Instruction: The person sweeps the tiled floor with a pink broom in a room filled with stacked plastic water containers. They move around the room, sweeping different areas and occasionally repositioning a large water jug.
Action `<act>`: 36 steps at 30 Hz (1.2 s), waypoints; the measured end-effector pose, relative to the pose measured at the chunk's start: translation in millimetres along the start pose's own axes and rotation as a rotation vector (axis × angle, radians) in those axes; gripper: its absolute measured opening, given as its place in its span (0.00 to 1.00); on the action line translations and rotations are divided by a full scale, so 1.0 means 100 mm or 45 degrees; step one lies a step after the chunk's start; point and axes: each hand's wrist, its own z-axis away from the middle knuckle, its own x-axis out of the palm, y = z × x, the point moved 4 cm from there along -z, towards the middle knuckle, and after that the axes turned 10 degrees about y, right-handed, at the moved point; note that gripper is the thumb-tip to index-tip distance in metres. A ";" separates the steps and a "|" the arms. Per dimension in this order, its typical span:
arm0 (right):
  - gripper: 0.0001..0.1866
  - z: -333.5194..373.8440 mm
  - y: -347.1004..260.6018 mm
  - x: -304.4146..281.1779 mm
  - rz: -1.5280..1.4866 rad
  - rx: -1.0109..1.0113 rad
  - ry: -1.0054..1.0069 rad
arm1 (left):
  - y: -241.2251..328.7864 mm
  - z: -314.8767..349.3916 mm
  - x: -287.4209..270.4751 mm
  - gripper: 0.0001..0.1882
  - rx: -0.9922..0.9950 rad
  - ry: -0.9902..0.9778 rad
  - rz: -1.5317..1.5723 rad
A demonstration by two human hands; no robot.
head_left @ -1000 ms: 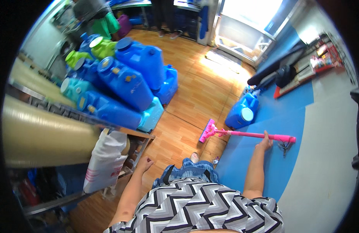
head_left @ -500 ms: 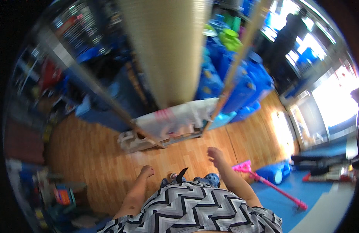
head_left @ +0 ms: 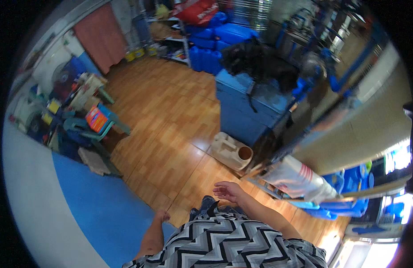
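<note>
My right hand (head_left: 229, 191) hangs in front of my body with its fingers spread apart and nothing in it. Closest to it on the floor is a cream plastic jug (head_left: 232, 151) with a wide round opening, lying beside a large blue box (head_left: 242, 117). Low at my left side is my left hand (head_left: 162, 216), its fingers curled in and holding nothing that I can see. A blue wall panel (head_left: 88, 201) lies to the left of that hand.
A black bundle (head_left: 260, 64) with a dangling strip rests on the blue box. At right stand a wooden-framed rack with a white sack (head_left: 300, 178) and a big beige roll (head_left: 367, 129). A green chair (head_left: 97, 134) and clutter line the left, near a reddish curtain (head_left: 100, 38).
My view has swung left, so the rack and roll sit farther right. The jug, blue box and curtain now show more fully. The pink-handled tool has left the view.
</note>
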 end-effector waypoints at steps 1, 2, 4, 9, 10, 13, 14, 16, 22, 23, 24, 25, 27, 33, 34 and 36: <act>0.13 -0.11 -0.05 0.08 0.026 0.019 0.009 | -0.19 0.17 -0.04 0.11 -0.046 -0.026 0.034; 0.13 -0.22 -0.10 0.17 0.027 0.026 0.020 | -0.33 0.33 -0.07 0.12 -0.086 -0.051 0.060; 0.12 -0.42 -0.22 0.30 0.020 0.048 0.083 | -0.51 0.60 -0.09 0.12 -0.096 -0.097 -0.094; 0.11 -0.84 -0.68 0.63 0.022 0.074 -0.021 | -0.54 0.68 0.01 0.12 0.764 -0.632 -1.736; 0.11 -0.95 -0.79 0.69 0.010 0.086 -0.025 | -0.53 0.56 -0.01 0.12 0.574 -0.475 -1.602; 0.11 -1.32 -1.12 0.89 -0.004 0.125 0.030 | -0.40 0.25 -0.15 0.12 0.417 -0.151 -1.340; 0.10 -1.45 -1.24 0.95 0.000 0.145 0.043 | -0.30 0.17 -0.20 0.13 0.561 -0.167 -1.343; 0.10 -1.73 -1.54 1.11 0.025 0.143 0.076 | 0.04 -0.13 -0.29 0.13 0.378 -0.123 -1.007; 0.10 -2.49 -2.31 1.66 0.000 0.157 -0.009 | 1.16 -0.77 -0.94 0.10 -0.082 0.097 0.047; 0.10 -2.62 -2.42 1.75 0.016 0.142 0.091 | 1.37 -0.97 -1.07 0.09 -0.062 0.139 0.255; 0.10 -2.73 -2.54 1.84 0.032 0.123 0.193 | 1.54 -1.11 -1.19 0.08 -0.100 0.168 0.378; 0.10 -2.83 -2.62 1.96 0.119 0.177 0.147 | 1.72 -1.21 -1.36 0.07 -0.039 0.272 0.437; 0.10 -3.04 -2.71 2.23 0.240 0.201 0.124 | 2.06 -1.41 -1.72 0.06 -0.001 0.453 0.405; 0.08 -3.98 -3.09 3.27 0.409 0.366 -0.144 | 2.14 -1.65 -2.18 0.07 -0.109 0.366 0.472; 0.08 -4.16 -3.19 3.47 0.413 0.372 -0.187 | 1.98 -1.70 -2.19 0.07 -0.183 0.314 0.455; 0.09 -4.56 -3.50 3.75 0.513 0.175 0.013 | 1.62 -1.83 -2.23 0.07 -0.312 0.252 0.328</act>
